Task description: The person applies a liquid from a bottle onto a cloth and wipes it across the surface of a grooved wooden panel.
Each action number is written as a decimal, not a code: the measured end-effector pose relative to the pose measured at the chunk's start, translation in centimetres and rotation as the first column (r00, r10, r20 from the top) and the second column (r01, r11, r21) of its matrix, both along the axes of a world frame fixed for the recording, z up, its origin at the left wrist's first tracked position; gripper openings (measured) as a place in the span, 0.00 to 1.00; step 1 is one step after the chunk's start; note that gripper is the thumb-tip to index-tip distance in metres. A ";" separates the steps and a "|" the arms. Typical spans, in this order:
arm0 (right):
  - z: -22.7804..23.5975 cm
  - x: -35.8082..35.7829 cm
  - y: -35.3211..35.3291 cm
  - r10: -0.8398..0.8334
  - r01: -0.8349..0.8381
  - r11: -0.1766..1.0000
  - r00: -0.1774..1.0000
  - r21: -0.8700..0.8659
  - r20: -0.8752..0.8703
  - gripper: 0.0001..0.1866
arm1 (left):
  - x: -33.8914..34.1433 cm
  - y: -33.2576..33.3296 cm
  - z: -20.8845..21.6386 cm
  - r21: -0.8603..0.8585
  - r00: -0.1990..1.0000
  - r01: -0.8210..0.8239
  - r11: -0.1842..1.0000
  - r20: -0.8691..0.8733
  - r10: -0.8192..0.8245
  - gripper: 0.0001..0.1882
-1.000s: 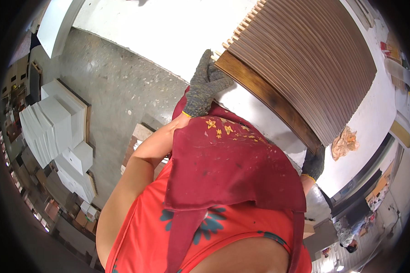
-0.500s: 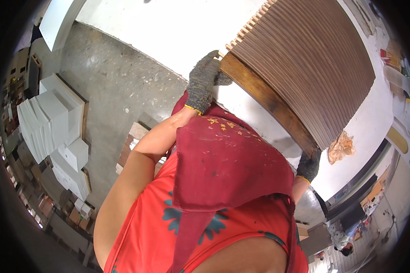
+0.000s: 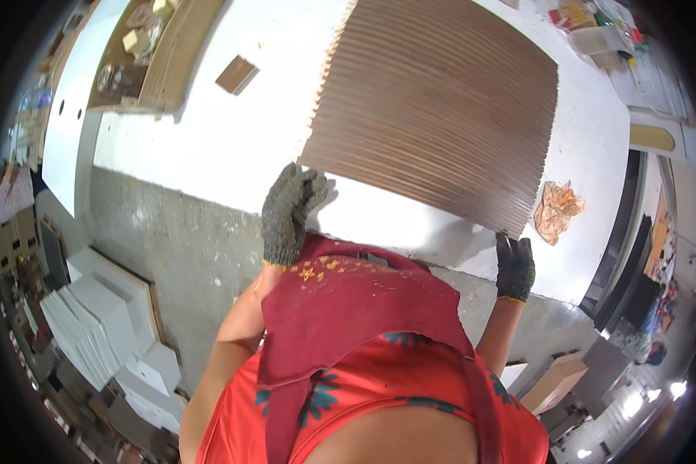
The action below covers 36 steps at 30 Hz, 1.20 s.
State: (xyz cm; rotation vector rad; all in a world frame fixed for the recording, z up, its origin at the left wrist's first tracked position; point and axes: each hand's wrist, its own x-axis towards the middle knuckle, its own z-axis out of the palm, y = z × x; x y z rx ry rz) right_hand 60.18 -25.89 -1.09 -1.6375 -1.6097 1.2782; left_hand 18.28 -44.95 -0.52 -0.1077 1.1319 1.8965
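Observation:
Brown wooden slats (image 3: pixel 433 100) lie side by side in a broad ribbed block on a white tabletop (image 3: pixel 209 147), pale peg-like ends showing along the left edge. My left hand (image 3: pixel 286 219), in a dark grey knit glove with a yellow cuff edge, is at the block's near left corner, thumb and fingers apart. At the near right corner is my right hand (image 3: pixel 515 268), gloved alike, its fingertips at the end of the nearest slat and slightly spread. Neither hand visibly holds a slat; whether the fingertips press on it is unclear.
Crumpled orange-brown paper (image 3: pixel 557 213) lies right of the block. A small brown wood piece (image 3: pixel 237 75) and an open box (image 3: pixel 170 66) are at the far left. Stacked white panels (image 3: pixel 93 325) stand on the grey floor (image 3: pixel 178 247) to the left. Packets and clutter (image 3: pixel 595 39) sit far right.
The wide-faced brown slat that both hands held by its ends at the block's near side now lies in line with the others. Both hands have come off it, and the view has shifted.

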 end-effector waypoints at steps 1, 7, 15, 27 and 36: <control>0.0 0.1 -0.4 0.163 -0.203 0.974 0.939 0.103 0.303 0.11 | 0.1 0.5 0.5 -0.002 0.997 0.068 0.998 0.039 -0.068 0.28; -2.2 -1.8 -4.8 -0.396 0.178 0.873 0.802 -0.454 -0.446 0.16 | 1.8 2.3 1.1 0.005 0.940 0.322 0.947 0.119 -0.320 0.31; -0.3 -8.8 -2.9 -0.341 0.046 0.808 0.850 -0.587 -0.402 0.16 | 0.9 3.9 -0.1 -0.078 0.846 0.513 0.855 0.215 -0.488 0.26; 0.8 -10.2 1.3 -0.154 -0.091 0.798 0.925 -0.596 -0.347 0.12 | -2.5 7.3 -1.2 -0.346 0.606 0.775 0.529 0.171 -0.777 0.30; -0.3 -13.4 10.1 0.010 -0.195 0.767 0.956 -0.611 -0.292 0.08 | -4.3 13.1 -1.3 -0.169 0.707 0.692 0.702 -0.039 -0.706 0.30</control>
